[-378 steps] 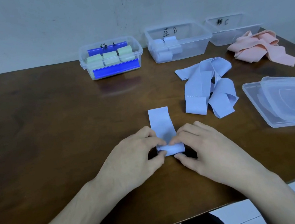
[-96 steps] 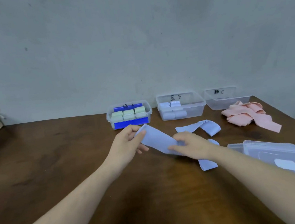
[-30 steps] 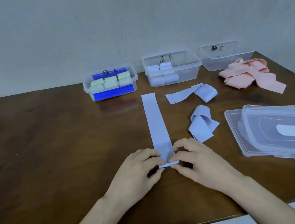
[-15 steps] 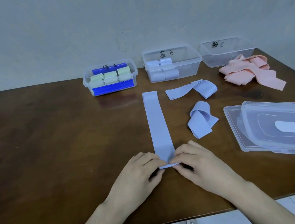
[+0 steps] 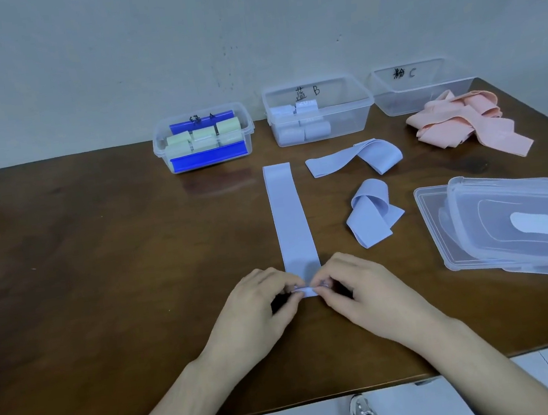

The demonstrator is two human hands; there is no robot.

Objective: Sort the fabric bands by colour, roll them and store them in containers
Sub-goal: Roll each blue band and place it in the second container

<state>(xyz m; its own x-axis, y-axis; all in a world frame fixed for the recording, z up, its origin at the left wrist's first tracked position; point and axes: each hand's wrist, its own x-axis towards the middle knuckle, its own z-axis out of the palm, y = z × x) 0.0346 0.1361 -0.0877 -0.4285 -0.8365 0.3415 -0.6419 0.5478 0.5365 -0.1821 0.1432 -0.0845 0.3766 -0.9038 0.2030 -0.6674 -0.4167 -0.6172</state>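
Behind blue band (image 5: 289, 214) flat on counter (image 5: 100, 263): tubs lettered B (image 5: 319, 112) and C (image 5: 423, 85). Left hand (image 5: 257, 309), right hand (image 5: 359, 293) fingers pinching its near rolled end; lids (image 5: 516, 226) rightward.

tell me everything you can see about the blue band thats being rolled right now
The blue band is a long, flat strip of pale lavender-blue fabric, smooth and matte. It lies straight on the brown table, running away from the person toward the containers. Its far end is cut square and lies flat short of the green and blue boxes. Its near end is curled into a small tight roll, just begun, pinched by the left hand and the right hand from either side. It touches no other band.
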